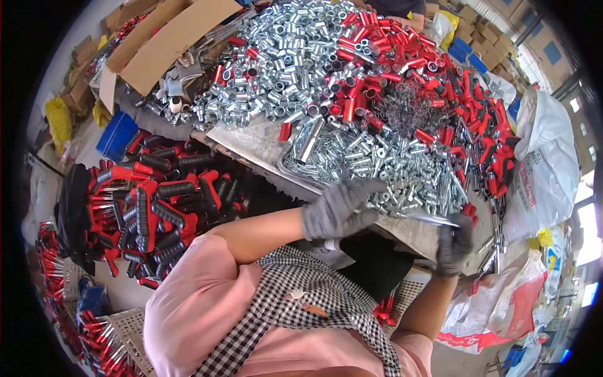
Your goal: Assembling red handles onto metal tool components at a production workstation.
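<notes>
My left hand, in a grey glove, reaches over the table's near edge with its fingers stretched out and the thumb apart; nothing shows in it. Right of it my right hand, also gloved, is closed on a slim shiny metal rod, which is blurred and points left; its exact kind is unclear. Just beyond both hands lies a heap of small silver bolts and pins. A longer silver tube leans on the left side of that heap.
Silver sleeves and red metal tubes cover the table's far part, beside a tangle of wire springs. Red-and-black handles are piled at left. An open cardboard box stands far left; a white sack stands right.
</notes>
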`<move>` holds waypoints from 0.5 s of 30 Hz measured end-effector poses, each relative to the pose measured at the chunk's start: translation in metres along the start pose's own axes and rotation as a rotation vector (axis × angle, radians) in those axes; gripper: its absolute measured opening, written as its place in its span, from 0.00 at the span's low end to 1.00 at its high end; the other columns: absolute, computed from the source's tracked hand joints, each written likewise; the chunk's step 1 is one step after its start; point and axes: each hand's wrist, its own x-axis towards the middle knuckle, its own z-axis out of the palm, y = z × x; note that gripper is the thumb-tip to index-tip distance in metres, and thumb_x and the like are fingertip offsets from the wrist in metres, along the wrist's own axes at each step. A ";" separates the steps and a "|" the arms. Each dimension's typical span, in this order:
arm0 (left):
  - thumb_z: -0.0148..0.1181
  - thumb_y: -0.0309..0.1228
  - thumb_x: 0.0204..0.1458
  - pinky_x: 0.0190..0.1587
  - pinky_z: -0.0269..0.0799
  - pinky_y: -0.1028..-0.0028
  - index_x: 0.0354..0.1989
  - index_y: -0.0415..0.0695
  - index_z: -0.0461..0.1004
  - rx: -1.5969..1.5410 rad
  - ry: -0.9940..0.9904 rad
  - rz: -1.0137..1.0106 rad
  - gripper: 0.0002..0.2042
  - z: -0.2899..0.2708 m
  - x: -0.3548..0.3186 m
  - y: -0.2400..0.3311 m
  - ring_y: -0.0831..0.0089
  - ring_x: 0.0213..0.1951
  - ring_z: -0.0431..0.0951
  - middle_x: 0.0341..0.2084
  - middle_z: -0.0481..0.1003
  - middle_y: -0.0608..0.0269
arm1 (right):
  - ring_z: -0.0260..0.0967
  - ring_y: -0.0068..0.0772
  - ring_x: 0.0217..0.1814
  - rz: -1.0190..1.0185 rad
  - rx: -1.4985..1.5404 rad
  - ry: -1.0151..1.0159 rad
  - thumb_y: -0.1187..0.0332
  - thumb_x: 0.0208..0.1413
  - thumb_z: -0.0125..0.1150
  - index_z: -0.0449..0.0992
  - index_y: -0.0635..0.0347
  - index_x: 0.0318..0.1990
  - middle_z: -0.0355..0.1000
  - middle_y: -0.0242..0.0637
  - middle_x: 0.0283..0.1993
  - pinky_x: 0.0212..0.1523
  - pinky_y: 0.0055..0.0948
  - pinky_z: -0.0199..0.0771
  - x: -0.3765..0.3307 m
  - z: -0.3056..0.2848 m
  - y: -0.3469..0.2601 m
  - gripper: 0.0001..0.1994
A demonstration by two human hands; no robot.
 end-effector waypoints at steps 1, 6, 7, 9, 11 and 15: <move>0.55 0.34 0.56 0.46 0.72 0.67 0.62 0.41 0.56 0.039 0.043 0.199 0.26 0.011 0.004 -0.002 0.57 0.45 0.75 0.48 0.70 0.50 | 0.64 0.22 0.34 -0.007 0.111 -0.101 0.78 0.48 0.55 0.70 0.63 0.40 0.67 0.34 0.36 0.36 0.22 0.66 0.000 0.014 -0.017 0.09; 0.49 0.34 0.58 0.36 0.75 0.70 0.62 0.41 0.55 0.600 0.171 0.479 0.24 0.042 -0.009 -0.016 0.63 0.40 0.76 0.48 0.69 0.53 | 0.65 0.33 0.48 -0.014 0.293 -0.211 0.72 0.51 0.58 0.61 0.66 0.54 0.66 0.42 0.47 0.50 0.30 0.65 -0.009 0.088 -0.037 0.22; 0.52 0.33 0.58 0.32 0.70 0.79 0.59 0.42 0.61 0.601 0.294 0.375 0.21 0.038 -0.008 -0.014 0.79 0.30 0.72 0.35 0.71 0.62 | 0.65 0.35 0.50 -0.005 0.237 -0.106 0.70 0.51 0.61 0.56 0.66 0.61 0.66 0.44 0.50 0.51 0.31 0.66 -0.017 0.100 -0.037 0.31; 0.53 0.34 0.57 0.31 0.70 0.80 0.56 0.42 0.64 -0.164 0.226 -0.129 0.19 0.018 -0.010 -0.001 0.76 0.28 0.71 0.31 0.71 0.64 | 0.62 0.34 0.55 0.306 0.782 -0.149 0.63 0.54 0.62 0.49 0.65 0.65 0.64 0.40 0.54 0.57 0.33 0.61 -0.033 0.123 -0.045 0.36; 0.53 0.33 0.57 0.35 0.72 0.76 0.53 0.43 0.65 -0.802 0.381 -0.314 0.16 0.012 -0.010 -0.010 0.74 0.32 0.73 0.30 0.72 0.63 | 0.56 0.32 0.61 0.532 1.251 -0.192 0.56 0.55 0.60 0.47 0.64 0.66 0.59 0.39 0.61 0.62 0.32 0.55 -0.053 0.152 -0.065 0.38; 0.54 0.28 0.56 0.42 0.71 0.72 0.52 0.45 0.64 -0.872 0.407 -0.200 0.15 0.009 -0.011 -0.008 0.74 0.37 0.73 0.34 0.72 0.63 | 0.58 0.28 0.59 0.688 1.107 -0.378 0.50 0.57 0.56 0.55 0.63 0.63 0.61 0.38 0.59 0.59 0.31 0.58 -0.068 0.170 -0.074 0.34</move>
